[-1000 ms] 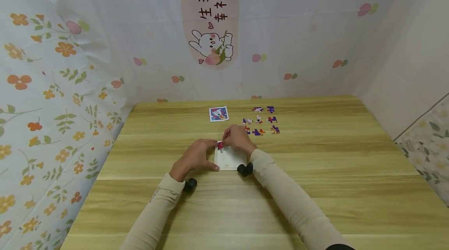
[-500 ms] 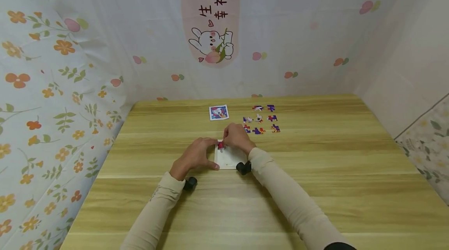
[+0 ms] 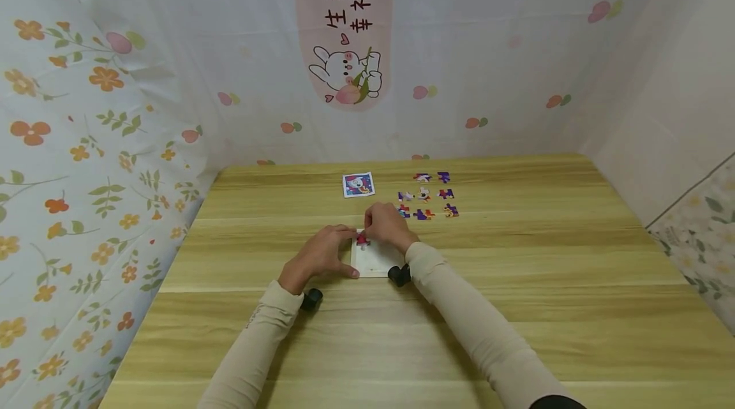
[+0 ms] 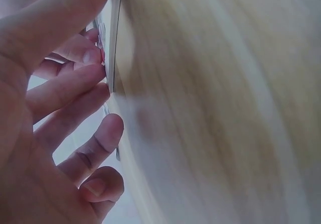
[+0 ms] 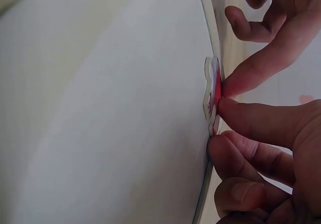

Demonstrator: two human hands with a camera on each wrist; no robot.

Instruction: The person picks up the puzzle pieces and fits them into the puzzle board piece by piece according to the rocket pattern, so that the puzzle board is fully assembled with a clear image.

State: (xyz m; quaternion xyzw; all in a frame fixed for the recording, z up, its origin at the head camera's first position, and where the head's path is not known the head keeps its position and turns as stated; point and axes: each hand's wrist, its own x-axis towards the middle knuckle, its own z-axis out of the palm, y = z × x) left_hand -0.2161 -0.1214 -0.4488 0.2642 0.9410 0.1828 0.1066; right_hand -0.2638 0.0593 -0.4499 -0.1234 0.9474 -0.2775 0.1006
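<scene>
While the left hand (image 3: 321, 252) is touching the left edge of the white tray (image 3: 373, 262) with its grip spread wide, the right hand (image 3: 389, 228) is pinching a red puzzle piece (image 3: 362, 239) between thumb and finger, its grip nearly closed. That piece is sitting at the tray's far left corner. On the worktop (image 3: 367, 345), 8 loose pieces (image 3: 423, 194) are lying beyond the tray to the right, near a small picture card (image 3: 358, 185).
</scene>
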